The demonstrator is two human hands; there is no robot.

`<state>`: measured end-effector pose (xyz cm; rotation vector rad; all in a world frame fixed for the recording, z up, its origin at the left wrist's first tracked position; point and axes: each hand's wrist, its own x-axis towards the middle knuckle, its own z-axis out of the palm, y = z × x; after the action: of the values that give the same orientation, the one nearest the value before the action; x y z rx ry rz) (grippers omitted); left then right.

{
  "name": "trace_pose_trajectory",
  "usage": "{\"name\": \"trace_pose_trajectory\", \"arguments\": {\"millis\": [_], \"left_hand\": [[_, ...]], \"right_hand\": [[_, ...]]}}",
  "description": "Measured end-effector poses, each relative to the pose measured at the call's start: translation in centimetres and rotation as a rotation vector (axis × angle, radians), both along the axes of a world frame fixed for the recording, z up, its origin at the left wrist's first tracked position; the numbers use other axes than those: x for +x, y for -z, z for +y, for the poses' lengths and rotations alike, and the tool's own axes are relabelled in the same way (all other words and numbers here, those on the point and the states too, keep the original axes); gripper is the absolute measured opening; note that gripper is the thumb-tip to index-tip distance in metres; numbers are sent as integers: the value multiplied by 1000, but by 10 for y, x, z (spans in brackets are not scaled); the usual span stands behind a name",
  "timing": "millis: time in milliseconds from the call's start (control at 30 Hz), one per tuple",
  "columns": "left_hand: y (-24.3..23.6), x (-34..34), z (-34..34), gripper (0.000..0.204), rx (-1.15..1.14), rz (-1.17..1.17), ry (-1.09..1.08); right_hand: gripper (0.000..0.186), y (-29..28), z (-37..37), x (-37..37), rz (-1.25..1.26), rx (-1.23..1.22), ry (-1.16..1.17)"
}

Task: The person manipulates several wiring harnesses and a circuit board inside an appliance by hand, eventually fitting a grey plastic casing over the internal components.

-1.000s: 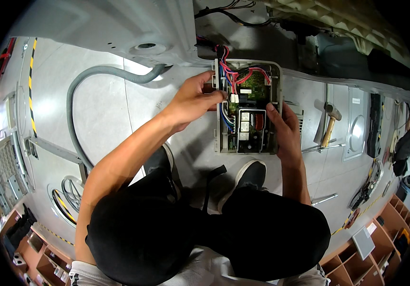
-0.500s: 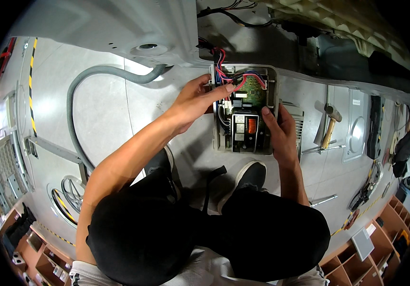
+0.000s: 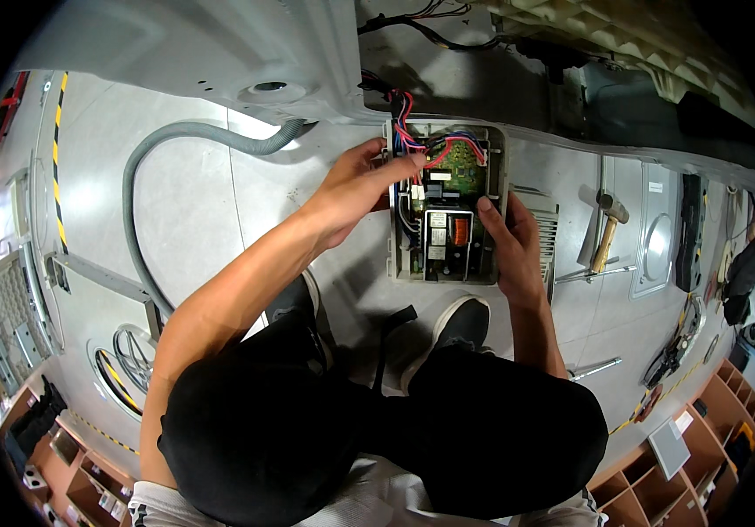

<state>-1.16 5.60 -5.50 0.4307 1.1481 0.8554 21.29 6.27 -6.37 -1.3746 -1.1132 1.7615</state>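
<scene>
Between my hands is a light-grey plastic housing [image 3: 499, 158] with its inner side showing. It contains a green circuit board [image 3: 463, 182] and, lower down, a dark block with white labels and an orange coil [image 3: 460, 231]. Pink, red and blue wires [image 3: 406, 110] run from its top left up to the grey cabinet above. My left hand [image 3: 360, 189] grips the housing's left side, thumb lying over the rim at the wires. On the right edge, my right hand [image 3: 516, 241] is closed, thumb on the inner rim and fingers behind, mostly hidden.
A grey metal cabinet [image 3: 193, 53] spans the top, its inside partly visible. A grey corrugated hose [image 3: 136, 202] curves across the floor at left. A hammer [image 3: 607, 228], a grey panel [image 3: 656, 233] and metal tools lie at right. Wooden compartment shelves [image 3: 658, 487] stand at lower right.
The housing and both hands have shifted very slightly to the left. Both grips stay the same.
</scene>
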Motion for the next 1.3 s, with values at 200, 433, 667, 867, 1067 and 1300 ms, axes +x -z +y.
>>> {"name": "trace_pose_trajectory", "arguments": {"millis": [200, 433, 667, 867, 1067, 1300], "left_hand": [[7, -6, -1, 29, -19, -241, -37], [-3, 2, -1, 55, -13, 60, 39], [-9, 9, 5, 72, 84, 113, 67], [-4, 15, 4, 61, 116, 122, 16], [-1, 16, 5, 59, 134, 143, 58], [-11, 10, 5, 81, -29, 75, 54]], "right_hand": [[29, -3, -1, -1, 50, -71, 49], [26, 1, -4, -1, 15, -21, 21], [26, -8, -4, -5, -110, 116, -58], [30, -7, -5, -3, -106, 107, -74], [33, -4, -7, -5, -87, 117, -62], [33, 1, -8, -1, -111, 82, -39]]}}
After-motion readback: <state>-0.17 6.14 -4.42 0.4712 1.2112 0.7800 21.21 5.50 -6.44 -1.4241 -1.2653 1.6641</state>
